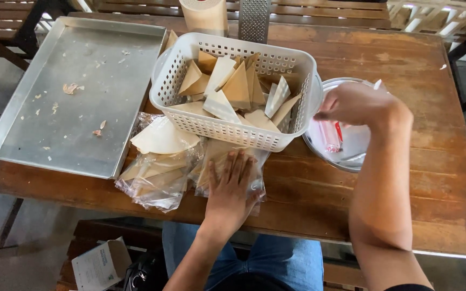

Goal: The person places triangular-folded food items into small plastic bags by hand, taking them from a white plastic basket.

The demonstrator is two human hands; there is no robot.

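Observation:
My left hand (232, 186) lies flat, fingers spread, on a clear plastic bag of tan triangular pastry pieces (246, 188) at the table's near edge. My right hand (354, 102) reaches over a round metal bowl (330, 161) at the right, fingers curled near its rim; whether it grips anything I cannot tell. The bowl holds clear plastic and something red (334, 134). Between the hands stands a white perforated plastic basket (233, 129) filled with several folded triangular pieces (237, 89).
Another clear bag of wrappers (157, 161) lies left of my left hand. A large metal baking tray (76, 91) with crumbs covers the table's left side. A tape roll (205, 15) and a metal grater (254, 20) stand at the far edge. A small box (99, 265) sits below.

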